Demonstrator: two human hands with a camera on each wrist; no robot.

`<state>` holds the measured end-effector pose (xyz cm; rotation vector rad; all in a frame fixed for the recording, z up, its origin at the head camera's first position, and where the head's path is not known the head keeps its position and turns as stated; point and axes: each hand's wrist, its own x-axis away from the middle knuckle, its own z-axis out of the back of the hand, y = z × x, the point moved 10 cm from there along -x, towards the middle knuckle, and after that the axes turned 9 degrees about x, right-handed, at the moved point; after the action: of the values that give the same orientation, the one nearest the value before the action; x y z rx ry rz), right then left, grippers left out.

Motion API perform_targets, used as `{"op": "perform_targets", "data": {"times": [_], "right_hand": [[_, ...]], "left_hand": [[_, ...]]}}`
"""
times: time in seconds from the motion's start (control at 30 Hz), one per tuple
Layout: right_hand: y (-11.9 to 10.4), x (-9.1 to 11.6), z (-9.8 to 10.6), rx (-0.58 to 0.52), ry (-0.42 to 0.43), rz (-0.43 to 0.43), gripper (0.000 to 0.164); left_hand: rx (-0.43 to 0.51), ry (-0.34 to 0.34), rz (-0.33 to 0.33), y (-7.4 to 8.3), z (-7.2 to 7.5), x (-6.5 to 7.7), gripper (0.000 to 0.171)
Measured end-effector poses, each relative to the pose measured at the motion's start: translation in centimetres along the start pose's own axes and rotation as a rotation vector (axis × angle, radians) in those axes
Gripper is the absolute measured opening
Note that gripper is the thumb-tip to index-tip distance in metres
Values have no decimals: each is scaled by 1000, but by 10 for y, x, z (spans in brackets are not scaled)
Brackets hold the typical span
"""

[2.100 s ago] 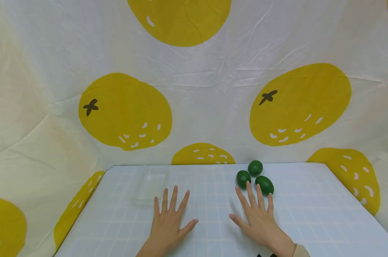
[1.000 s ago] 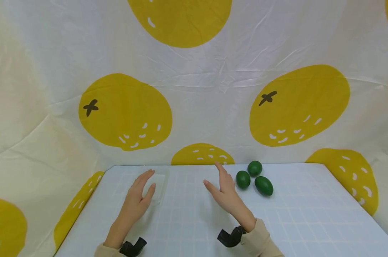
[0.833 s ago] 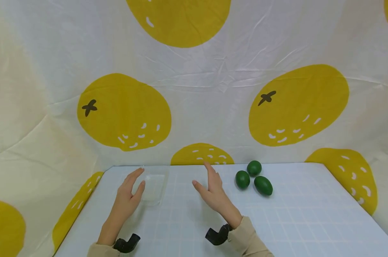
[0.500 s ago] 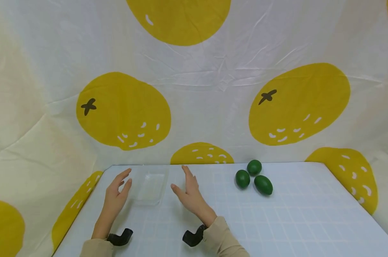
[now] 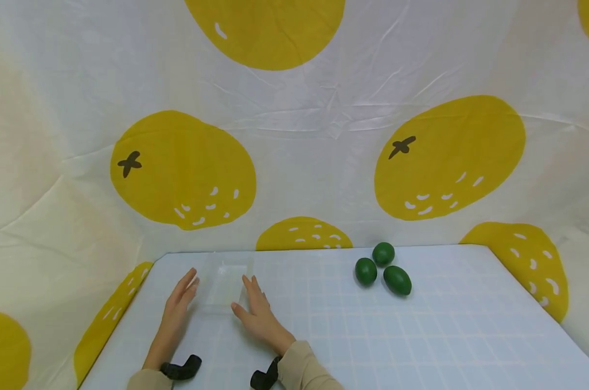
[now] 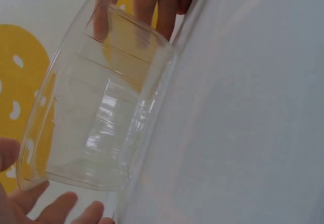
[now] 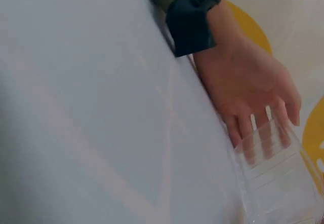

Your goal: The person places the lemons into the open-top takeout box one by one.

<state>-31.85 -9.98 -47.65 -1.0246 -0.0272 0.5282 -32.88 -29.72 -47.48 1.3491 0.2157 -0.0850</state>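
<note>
A clear plastic tray [image 5: 223, 284] with a raised rim sits at the left of the table. My left hand [image 5: 175, 309] is at its left side, fingers extended and palm turned inward. Across from it, my right hand [image 5: 262, 319] has its fingertips right at the tray's near right edge, thumb spread. In the left wrist view, the clear tray [image 6: 101, 117] shows between both hands, with the right hand's fingers seen partly through its far wall. The right wrist view shows the left hand's palm [image 7: 248, 77] and its fingers through the tray's wall.
Three dark green, smooth fruit-like things, including a rounder one [image 5: 384, 254] and an oval one [image 5: 397, 280], lie together at the back right of the table [image 5: 421, 341]. Behind hangs a white cloth [image 5: 314, 162] printed with yellow fruit.
Both hands have swept left from the middle of the table and turned their palms inward. The right hand has left the green things and come to the tray's right side. The tray stays put.
</note>
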Motion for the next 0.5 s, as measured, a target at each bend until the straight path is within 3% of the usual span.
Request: {"op": "perform_targets", "data": {"times": [0.1, 0.2, 0.5], "right_hand": [[1, 2, 0, 21, 25, 27, 69], [1, 4, 1, 39, 51, 60, 68], [2, 8, 2, 52, 85, 85, 68]], "left_hand": [[-31, -27, 39, -7, -8, 3, 59], [-95, -41, 33, -9, -14, 4, 60], [-130, -57, 7, -10, -22, 5, 61]]}}
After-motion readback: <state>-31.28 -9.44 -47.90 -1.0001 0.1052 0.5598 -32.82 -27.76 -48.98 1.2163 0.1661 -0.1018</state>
